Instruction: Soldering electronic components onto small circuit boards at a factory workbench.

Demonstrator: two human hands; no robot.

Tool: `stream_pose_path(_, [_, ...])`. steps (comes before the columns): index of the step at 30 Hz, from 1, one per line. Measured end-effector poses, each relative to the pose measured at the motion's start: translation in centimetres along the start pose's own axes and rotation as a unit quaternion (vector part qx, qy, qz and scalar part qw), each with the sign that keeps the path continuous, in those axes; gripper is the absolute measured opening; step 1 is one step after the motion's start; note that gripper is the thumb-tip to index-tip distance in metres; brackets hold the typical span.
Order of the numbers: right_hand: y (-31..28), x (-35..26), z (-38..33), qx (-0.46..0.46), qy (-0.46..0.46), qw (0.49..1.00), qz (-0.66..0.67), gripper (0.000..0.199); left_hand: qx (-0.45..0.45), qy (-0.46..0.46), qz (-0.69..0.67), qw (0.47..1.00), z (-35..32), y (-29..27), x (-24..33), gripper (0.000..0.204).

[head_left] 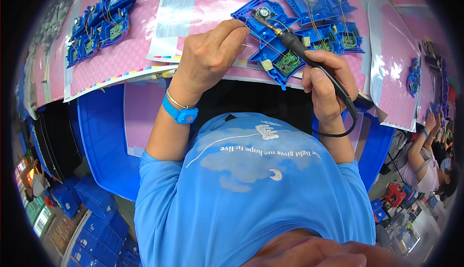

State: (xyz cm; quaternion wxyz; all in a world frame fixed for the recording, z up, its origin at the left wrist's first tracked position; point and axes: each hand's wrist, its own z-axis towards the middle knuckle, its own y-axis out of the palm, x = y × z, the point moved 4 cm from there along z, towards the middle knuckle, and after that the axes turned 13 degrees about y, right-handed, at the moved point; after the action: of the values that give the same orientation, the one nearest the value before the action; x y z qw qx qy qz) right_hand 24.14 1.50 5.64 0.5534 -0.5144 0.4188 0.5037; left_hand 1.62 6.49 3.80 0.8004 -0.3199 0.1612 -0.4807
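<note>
Blue casing (265,33) lies spread open on the far side of the bench (140,35), ahead of me and a little right of centre. My right hand (326,93) grasps the soldering iron (298,48) like a pen, its tip pointing far and left to the near-left edge of the round speaker (263,12); whether metal meets metal there, I cannot tell. My left hand (211,49) is pinched, apparently on a thin strand (247,45), solder or lead I can't make out.

I judge the step in hand to be soldering at the speaker. The next move, I think, calls for a steady tip and the left fingertips close to the joint but clear of the heat, without dragging the wires (263,40).

As a container, the casing has the speaker in its far half and a green circuit board (288,63) in its near half. More opened casings (104,13) with boards lie far left, and others just right of mine. Below the bench on the left stands a blue bin (104,146); I can't tell its contents. Stacked blue boxes (99,228) stand near left on the floor, their insides also unreadable.
</note>
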Motion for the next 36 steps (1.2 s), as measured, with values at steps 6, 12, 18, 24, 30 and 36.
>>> stream_pose_path(6, [0.21, 0.14, 0.18, 0.0, 0.005, 1.0, -0.01, 0.032, -0.013, -0.002, 0.001, 1.0, -0.02, 0.13, -0.09, 0.019])
stream_pose_path(12, [0.35, 0.32, 0.3, -0.008, 0.02, 1.0, -0.019, 0.031, -0.007, -0.004, 0.008, 1.0, -0.03, 0.11, -0.1, 0.023])
stream_pose_path(18, [0.11, 0.27, 0.05, -0.005, 0.004, 1.0, -0.006, 0.031, -0.004, -0.002, 0.007, 1.0, -0.07, 0.06, -0.02, 0.017])
stream_pose_path(24, [0.02, 0.34, -0.07, -0.003, -0.002, 1.0, -0.006, 0.032, -0.016, -0.013, 0.004, 1.0, -0.05, 0.04, -0.07, 0.016])
stream_pose_path(30, [-0.09, 0.32, -0.14, -0.006, -0.006, 1.0, -0.007, 0.032, -0.01, -0.022, -0.011, 1.0, -0.21, 0.13, -0.24, 0.017])
stream_pose_path(36, [-0.13, 0.32, -0.24, 0.0, -0.021, 1.0, -0.001, 0.032, -0.012, -0.03, -0.022, 0.999, -0.15, -0.06, -0.29, 0.023])
